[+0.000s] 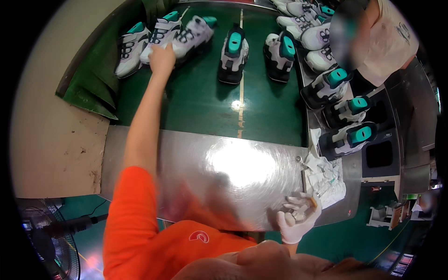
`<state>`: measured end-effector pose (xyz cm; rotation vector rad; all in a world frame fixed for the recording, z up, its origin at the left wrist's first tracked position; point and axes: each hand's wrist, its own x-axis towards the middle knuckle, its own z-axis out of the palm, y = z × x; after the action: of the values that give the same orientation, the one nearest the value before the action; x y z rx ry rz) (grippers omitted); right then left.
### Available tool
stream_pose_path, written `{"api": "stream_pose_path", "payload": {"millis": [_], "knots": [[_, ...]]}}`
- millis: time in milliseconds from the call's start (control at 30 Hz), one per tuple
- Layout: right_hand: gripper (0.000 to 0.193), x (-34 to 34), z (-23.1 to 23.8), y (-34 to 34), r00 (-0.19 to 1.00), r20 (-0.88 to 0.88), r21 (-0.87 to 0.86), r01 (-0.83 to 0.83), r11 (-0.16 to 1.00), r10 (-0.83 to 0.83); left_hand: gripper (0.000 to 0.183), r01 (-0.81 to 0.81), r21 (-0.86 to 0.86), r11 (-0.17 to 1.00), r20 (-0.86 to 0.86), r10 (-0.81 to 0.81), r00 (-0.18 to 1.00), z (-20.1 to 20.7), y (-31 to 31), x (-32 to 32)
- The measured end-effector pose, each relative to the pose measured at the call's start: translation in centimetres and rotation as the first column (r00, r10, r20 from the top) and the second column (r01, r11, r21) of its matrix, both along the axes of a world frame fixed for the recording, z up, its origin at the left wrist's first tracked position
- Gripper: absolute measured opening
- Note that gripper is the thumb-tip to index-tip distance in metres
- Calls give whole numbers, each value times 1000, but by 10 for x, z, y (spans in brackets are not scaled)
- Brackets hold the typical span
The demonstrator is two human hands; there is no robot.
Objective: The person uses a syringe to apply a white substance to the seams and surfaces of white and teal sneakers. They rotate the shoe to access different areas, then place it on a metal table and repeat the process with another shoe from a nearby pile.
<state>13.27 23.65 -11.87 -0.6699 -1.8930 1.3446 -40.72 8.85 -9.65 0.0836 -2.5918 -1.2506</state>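
Note:
My bare left hand (162,59) reaches to the far left of the green belt. Its fingers are closed around the toe of a white sneaker (161,35) with black straps and a teal lining. Pressed close on the right is another sneaker (192,37), tilted and slightly blurred; a third sneaker (133,49) leans on the left. On my right hand (298,217) is a white glove. It hovers palm up over the near right of the metal table, fingers loosely bent and apart, beside crumpled white paper (326,179). I see nothing held in it.
Two sneakers stand heel toward me on the green belt (196,107). Several more line the right ledge and far right corner, where another person (387,42) stands. The shiny metal table (186,158) lies before me. A fan (51,233) is at lower left.

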Motion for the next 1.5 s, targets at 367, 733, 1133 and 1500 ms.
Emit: {"api": "stream_pose_path", "payload": {"millis": [367, 733, 1133, 1500], "knots": [[101, 1, 10, 6, 999, 11, -315, 48, 948, -47, 96, 395, -539, 744, 33, -450, 892, 91, 157, 31], [81, 3, 11, 14, 997, 27, -150, -71, 986, 76, 39, 563, -683, 466, -303, -881, 362, 71, 65, 166], [80, 70, 77, -3, 915, 77, -431, -328, 840, 397, 26, 582, -784, 218, -271, -963, -5, 54, -150, 356], [103, 17, 86, -13, 589, -502, -561, -779, 280, 634, 26, 611, -757, 231, -269, -963, 30, 51, -154, 357]]}}
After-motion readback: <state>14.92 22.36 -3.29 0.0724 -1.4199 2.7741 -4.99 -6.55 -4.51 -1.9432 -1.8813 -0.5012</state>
